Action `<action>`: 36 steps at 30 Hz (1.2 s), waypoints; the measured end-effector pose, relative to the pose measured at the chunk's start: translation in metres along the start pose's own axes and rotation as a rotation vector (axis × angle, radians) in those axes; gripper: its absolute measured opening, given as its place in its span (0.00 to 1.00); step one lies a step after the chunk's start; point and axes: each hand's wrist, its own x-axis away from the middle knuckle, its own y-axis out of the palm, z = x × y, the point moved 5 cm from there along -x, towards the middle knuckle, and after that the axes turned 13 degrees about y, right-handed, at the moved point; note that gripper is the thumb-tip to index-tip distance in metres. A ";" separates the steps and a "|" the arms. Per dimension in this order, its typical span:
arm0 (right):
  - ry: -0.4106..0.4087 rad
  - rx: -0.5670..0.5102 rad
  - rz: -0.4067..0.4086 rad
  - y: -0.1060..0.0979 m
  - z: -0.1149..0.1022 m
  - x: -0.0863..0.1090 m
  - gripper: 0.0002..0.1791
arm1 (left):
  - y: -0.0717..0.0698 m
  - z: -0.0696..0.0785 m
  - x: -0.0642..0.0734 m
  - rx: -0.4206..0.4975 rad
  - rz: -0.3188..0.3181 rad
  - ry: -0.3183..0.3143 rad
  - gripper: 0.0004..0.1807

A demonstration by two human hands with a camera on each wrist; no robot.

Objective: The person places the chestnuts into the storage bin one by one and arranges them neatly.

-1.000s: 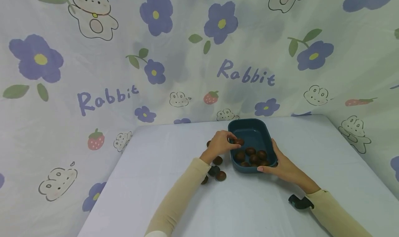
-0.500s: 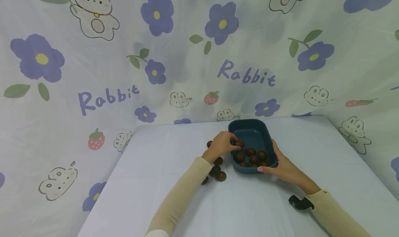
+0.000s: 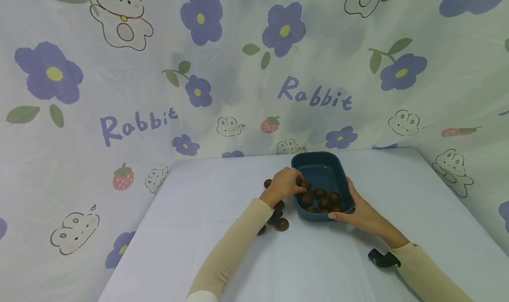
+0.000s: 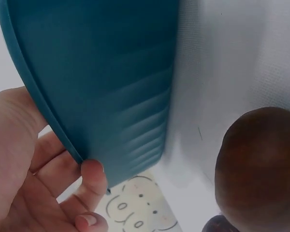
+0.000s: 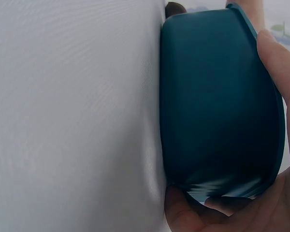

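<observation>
A dark teal rectangular box (image 3: 324, 174) stands on the table with several chestnut-like round brown nuts (image 3: 333, 199) gathered at its near end. My left hand (image 3: 284, 183) reaches over the box's left rim and pinches a brown nut (image 3: 306, 185) just inside. In the left wrist view, the fingers (image 4: 94, 176) curl over the rim and that nut is hidden behind the wall. My right hand (image 3: 363, 213) grips the box at its near right corner, thumb along the near rim. The right wrist view has its fingers (image 5: 183, 210) wrapped round the box's end wall.
Loose brown nuts (image 3: 282, 224) lie on the white table (image 3: 318, 262) left of the box, partly under the left forearm. A black wrist camera (image 3: 383, 258) juts from the right sleeve. A patterned cloth (image 3: 238, 81) hangs behind the table.
My left hand has sunk slightly, lowering the pinched nut a little inside the box. The right hand and box stay put.
</observation>
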 end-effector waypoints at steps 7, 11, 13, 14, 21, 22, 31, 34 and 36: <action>0.018 0.022 0.003 0.001 0.003 -0.001 0.72 | 0.002 0.000 -0.003 -0.053 -0.025 0.003 0.20; 0.018 0.019 0.004 0.001 0.005 -0.001 0.72 | 0.002 0.001 -0.005 -0.064 -0.036 0.015 0.19; 0.017 0.020 0.004 0.001 0.004 -0.001 0.72 | 0.003 0.001 -0.005 -0.062 -0.048 0.014 0.20; 0.016 0.020 0.004 0.001 0.004 -0.001 0.72 | 0.003 0.001 -0.006 -0.062 -0.055 0.012 0.20; 0.016 0.023 0.000 0.001 0.004 -0.001 0.72 | 0.005 0.002 -0.006 -0.020 -0.098 -0.009 0.20; 0.014 0.023 -0.001 0.001 0.003 -0.001 0.72 | 0.006 0.002 -0.006 -0.011 -0.099 -0.012 0.21; 0.005 0.003 0.002 0.003 0.007 -0.004 0.72 | 0.006 0.001 -0.005 0.032 -0.094 -0.024 0.20; 0.008 0.012 0.003 0.002 0.006 -0.004 0.72 | 0.006 0.001 -0.005 0.039 -0.089 -0.027 0.20; 0.012 0.020 0.003 0.002 0.005 -0.004 0.72 | 0.007 0.001 -0.005 0.043 -0.086 -0.031 0.20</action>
